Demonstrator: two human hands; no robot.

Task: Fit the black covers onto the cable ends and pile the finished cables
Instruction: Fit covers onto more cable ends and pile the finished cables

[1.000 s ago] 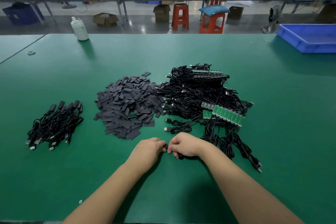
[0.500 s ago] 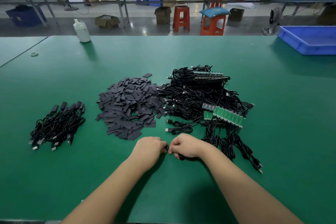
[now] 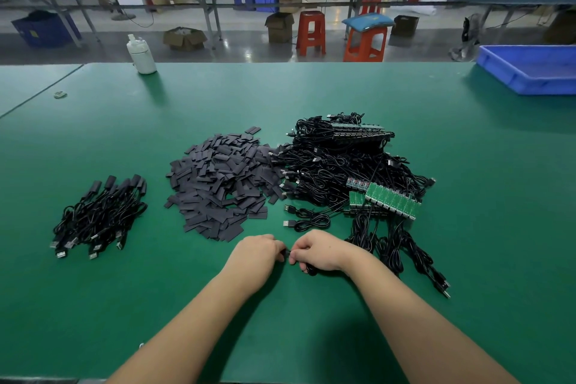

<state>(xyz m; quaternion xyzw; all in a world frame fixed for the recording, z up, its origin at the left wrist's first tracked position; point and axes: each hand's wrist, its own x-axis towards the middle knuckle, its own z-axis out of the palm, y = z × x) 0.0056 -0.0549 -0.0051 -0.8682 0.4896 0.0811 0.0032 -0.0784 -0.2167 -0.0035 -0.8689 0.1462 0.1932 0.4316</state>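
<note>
A person's two bare forearms reached forward over a green surface (image 3: 311,90). The left hand (image 3: 257,251) and right hand (image 3: 318,251) met knuckle to knuckle, just in front of the cover heap (image 3: 218,184), a loose mound of flat black covers in the middle of the surface. Both hands had their fingers curled in, pinching a small black piece (image 3: 286,253) between them; whether it was a cover or a cable end could not be told. A loop of black cable (image 3: 310,270) showed under the right hand.

Touching the cover heap on its right lay a large tangle of cables (image 3: 336,165) with green circuit boards (image 3: 392,201) at their ends. Two coiled cables with plugs lay just in front of that tangle. Well to the left of the cover heap sat a smaller pile (image 3: 99,215) of cables with black covers on their far ends. A white bottle (image 3: 141,54) stood far behind the heap, at the surface's back edge. A blue tray (image 3: 530,72) rested far to the right of the heap, at the back corner.
</note>
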